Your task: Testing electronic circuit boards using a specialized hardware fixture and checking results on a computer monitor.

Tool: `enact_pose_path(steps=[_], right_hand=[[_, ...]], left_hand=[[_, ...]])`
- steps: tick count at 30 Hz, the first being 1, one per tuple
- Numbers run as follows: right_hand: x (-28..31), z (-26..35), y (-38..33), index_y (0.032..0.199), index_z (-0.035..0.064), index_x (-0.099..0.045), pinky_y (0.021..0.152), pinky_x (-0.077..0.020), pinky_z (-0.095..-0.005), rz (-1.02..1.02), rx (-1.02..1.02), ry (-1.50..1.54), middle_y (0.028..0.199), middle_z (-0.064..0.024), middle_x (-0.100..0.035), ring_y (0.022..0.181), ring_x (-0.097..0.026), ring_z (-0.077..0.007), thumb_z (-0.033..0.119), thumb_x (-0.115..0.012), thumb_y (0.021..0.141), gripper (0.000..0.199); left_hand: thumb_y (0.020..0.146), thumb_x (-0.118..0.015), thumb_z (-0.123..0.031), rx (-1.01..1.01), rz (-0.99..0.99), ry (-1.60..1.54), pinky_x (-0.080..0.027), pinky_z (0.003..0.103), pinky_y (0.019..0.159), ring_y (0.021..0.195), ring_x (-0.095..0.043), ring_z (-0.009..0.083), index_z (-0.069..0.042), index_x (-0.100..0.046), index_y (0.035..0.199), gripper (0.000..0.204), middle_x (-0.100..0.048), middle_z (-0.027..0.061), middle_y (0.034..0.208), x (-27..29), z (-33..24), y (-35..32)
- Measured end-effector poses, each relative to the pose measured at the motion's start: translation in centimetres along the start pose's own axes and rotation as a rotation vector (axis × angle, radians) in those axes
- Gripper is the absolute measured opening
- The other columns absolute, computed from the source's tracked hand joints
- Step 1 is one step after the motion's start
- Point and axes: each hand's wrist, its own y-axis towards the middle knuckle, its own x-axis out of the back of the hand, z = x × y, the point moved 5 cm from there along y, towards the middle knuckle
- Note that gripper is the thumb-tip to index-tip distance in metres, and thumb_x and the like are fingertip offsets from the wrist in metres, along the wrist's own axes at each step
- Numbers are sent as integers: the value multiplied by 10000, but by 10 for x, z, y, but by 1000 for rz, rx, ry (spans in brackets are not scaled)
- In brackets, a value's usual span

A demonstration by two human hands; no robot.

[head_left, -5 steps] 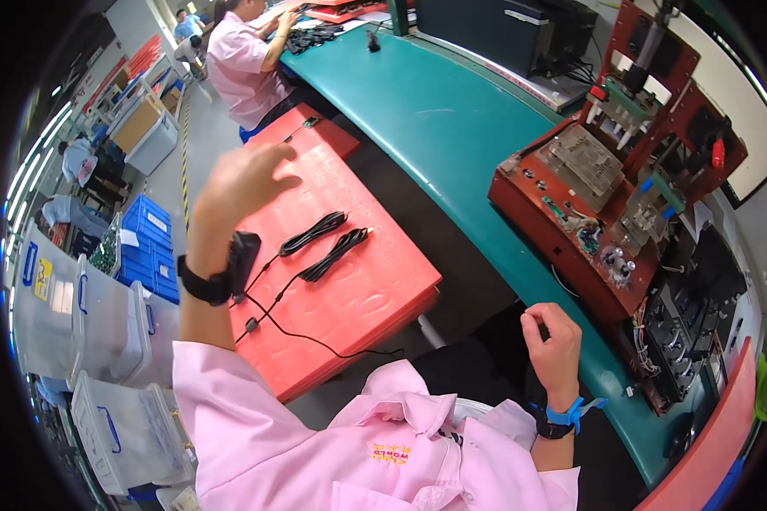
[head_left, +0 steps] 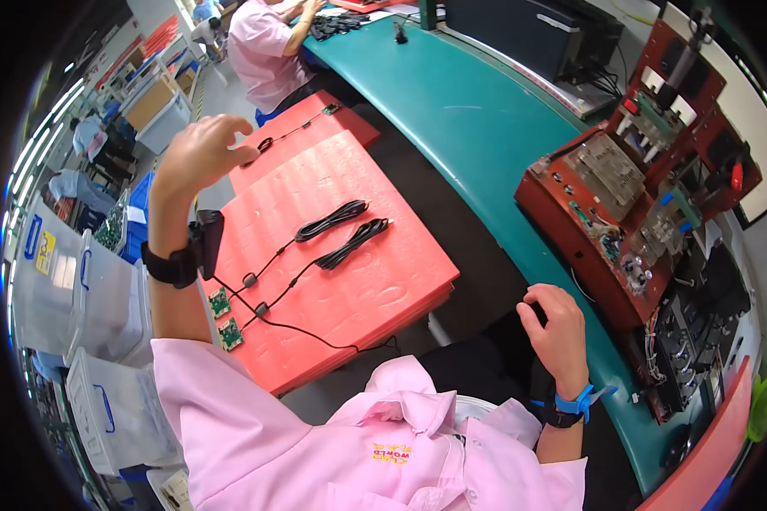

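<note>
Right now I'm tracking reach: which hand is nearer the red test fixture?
Right. The right hand sits just beside the red test fixture; the left hand is raised far across the red tray.

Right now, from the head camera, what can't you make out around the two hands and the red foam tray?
- Right hand: its curled fingers hide whatever it pinches.
- Left hand: raised, palm turned away; contents unseen.
- Small green circuit boards: too small for detail.
- Red foam tray: near corner hidden behind the pink shirt collar.
- Red test fixture: bent by the fisheye rim.

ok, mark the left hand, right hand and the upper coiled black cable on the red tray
left hand (head_left: 200, 153), head view, back of hand
right hand (head_left: 558, 328), head view, back of hand
upper coiled black cable (head_left: 332, 219), head view, middle of bundle
</note>
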Motion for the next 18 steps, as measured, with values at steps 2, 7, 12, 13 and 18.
enact_pose_path(steps=[2, 7, 12, 13, 18], right_hand=[[-12, 13, 12, 771, 2, -547, 729, -416, -357, 120, 73, -43, 809, -119, -586, 800, -558, -285, 132, -590, 730, 143], [-79, 54, 48, 823, 15, -563, 772, -393, -379, 312, 270, -52, 906, -115, -585, 875, -544, -273, 174, -607, 721, 194], [-175, 81, 78, 1155, 44, -451, 913, -303, -501, 527, 412, -230, 1200, -130, -455, 1134, -406, -287, 263, -584, 764, 468], [-194, 88, 83, 1155, 44, -451, 913, -303, -501, 528, 408, -228, 1200, -130, -455, 1134, -406, -287, 263, -584, 764, 468], [-256, 113, 93, 1255, 65, -368, 965, -186, -575, 392, 509, -14, 1295, -137, -359, 1232, -288, -307, 333, -543, 791, 563]], left_hand=[[705, -655, -236, 62, 16, -9, -448, 321, 678, 742, -573, 236, -79, -607, 958, 301, -605, 104, 840, 11, 14, -8], [733, -637, -232, 92, -47, 29, -440, 277, 631, 699, -554, 153, -48, -605, 923, 267, -596, 66, 807, 40, 95, 0], [769, -608, -253, 169, -57, -12, -430, 257, 627, 711, -528, 104, -29, -590, 885, 253, -568, 32, 772, 68, 246, 56], [776, -599, -265, 171, -99, -36, -429, 262, 629, 723, -526, 107, -35, -588, 879, 253, -563, 27, 774, 75, 291, 57], [770, -586, -273, 140, -268, 49, -432, 290, 665, 761, -545, 157, -36, -600, 866, 256, -577, 61, 801, 167, 458, 82]])
